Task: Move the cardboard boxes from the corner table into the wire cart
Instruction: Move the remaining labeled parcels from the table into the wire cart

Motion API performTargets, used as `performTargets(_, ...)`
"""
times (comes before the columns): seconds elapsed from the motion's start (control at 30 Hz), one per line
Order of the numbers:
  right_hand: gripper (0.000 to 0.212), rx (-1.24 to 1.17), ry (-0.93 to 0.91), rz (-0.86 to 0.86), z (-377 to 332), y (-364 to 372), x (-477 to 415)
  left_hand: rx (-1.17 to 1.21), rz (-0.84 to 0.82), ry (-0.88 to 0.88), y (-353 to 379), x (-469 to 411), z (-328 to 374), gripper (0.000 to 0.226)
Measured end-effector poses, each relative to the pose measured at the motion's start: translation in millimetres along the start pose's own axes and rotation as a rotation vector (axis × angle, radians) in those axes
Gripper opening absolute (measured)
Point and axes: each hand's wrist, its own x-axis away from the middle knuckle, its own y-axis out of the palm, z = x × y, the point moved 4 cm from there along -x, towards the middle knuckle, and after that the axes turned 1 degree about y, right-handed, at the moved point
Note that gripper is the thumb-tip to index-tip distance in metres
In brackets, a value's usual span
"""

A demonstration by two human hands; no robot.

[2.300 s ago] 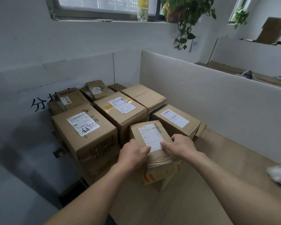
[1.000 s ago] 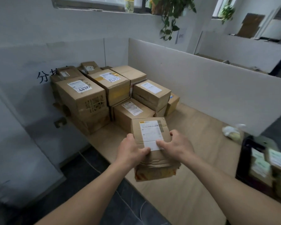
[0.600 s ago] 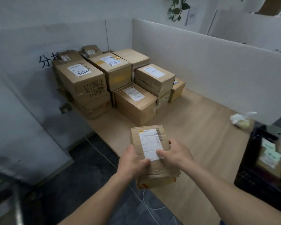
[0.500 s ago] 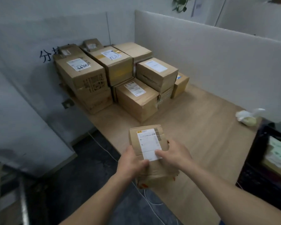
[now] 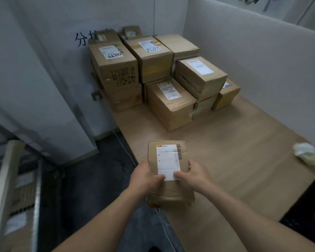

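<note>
Close in, both hands are wrapped round one small cardboard box (image 5: 153,153): the left hand (image 5: 145,177) grips its left side, the right hand (image 5: 194,174) its right, and the thumbs lie over the white shipping label (image 5: 167,160). The box is off the table (image 5: 244,179), held in the air above its near-left edge and the dark floor.

Its lower end looks creased and bulged, so I'd guess the cardboard there is soft. Squeezed from the sides alone it could sag or slip, and a palm underneath would be safer.

Low on the left is a blurred frame with a pale bar, a metal rail and labelled cardboard behind. I take it for the wire cart (image 5: 35,188), though I can't be sure. Swung that way, the box could knock the rail.

A thin white cable (image 5: 125,148) runs across the floor just beside the table edge, right where feet would go — a trip risk with both hands busy.

Farther back, the other boxes (image 5: 171,104) sit stacked in the corner, tight between wall and partition (image 5: 244,51) — pull a lower one first and the one on top may slide.
</note>
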Motion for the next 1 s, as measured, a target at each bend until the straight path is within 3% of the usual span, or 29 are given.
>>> performTargets(0.23,0.057,0.053,-0.099,-0.014,-42.4,4.6,-5.0,0.009,0.100,-0.063,-30.4,0.3,-15.1,0.057)
performTargets(0.5,0.041,0.089,-0.363,-0.110,-160.9,54.9,9.6,0.076,0.298,-0.130,-138.0,25.0,-60.4,0.065)
performTargets(1.0,0.048,0.314,-0.791,-0.282,-438.7,258.4,126.9,0.203,0.761,-0.264,-396.0,146.3,-239.3,0.057)
